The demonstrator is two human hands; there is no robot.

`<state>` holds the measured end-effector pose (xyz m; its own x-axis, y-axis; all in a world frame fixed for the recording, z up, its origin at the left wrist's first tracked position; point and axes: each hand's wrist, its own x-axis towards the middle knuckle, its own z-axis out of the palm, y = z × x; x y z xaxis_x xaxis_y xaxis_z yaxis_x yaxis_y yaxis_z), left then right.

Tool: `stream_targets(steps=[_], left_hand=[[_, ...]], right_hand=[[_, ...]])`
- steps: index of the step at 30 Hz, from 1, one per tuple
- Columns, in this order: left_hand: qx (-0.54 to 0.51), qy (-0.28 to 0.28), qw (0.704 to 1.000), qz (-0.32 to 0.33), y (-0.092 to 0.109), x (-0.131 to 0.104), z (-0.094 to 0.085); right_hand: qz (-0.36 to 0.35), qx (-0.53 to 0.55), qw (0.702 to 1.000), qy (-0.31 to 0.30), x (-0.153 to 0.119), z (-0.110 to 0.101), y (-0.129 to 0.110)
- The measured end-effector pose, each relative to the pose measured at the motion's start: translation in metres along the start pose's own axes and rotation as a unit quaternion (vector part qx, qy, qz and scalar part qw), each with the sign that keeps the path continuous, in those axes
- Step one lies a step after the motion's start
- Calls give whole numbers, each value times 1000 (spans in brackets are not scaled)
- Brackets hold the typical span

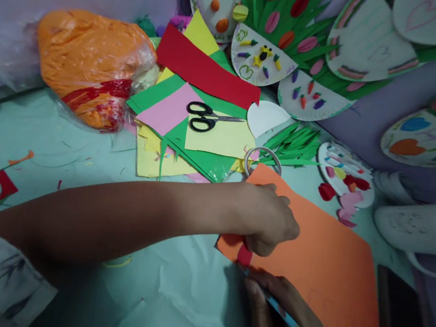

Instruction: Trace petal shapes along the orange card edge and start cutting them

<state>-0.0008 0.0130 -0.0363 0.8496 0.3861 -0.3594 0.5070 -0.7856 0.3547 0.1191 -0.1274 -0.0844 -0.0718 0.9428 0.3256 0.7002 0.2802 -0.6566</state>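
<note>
A sheet of orange paper point(335, 257) lies at a slant on the table. My left hand point(270, 220) rests on its upper left part with the fingers curled, pressing a small red paper piece point(244, 255) against the sheet near its lower left edge. The fingertips are partly hidden under the hand. In my right hand point(288, 321) is a blue patterned pencil point(292, 325), gripped low down, its tip touching or very near the edge of the red piece.
Black-handled scissors point(204, 118) lie on stacked coloured paper point(161, 106). Behind the orange sheet are a tape roll point(263, 162), green paper strips point(292, 144) and a plate of cut petals point(343, 174). An orange bundle in plastic point(89, 65), a white mug point(417, 226) and a dark flat object point(403, 317) stand around.
</note>
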Motion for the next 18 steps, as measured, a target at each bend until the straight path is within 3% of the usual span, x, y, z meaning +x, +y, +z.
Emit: stream_targets(steps=[9, 18], left_hand=[[10, -16, 1000, -3, 0, -1, -1], [21, -17, 1000, -2, -2, 0, 0]], right_hand=[[44, -4, 999, 8, -3, 0, 0], [69, 13, 993, 94, -10, -13, 11]])
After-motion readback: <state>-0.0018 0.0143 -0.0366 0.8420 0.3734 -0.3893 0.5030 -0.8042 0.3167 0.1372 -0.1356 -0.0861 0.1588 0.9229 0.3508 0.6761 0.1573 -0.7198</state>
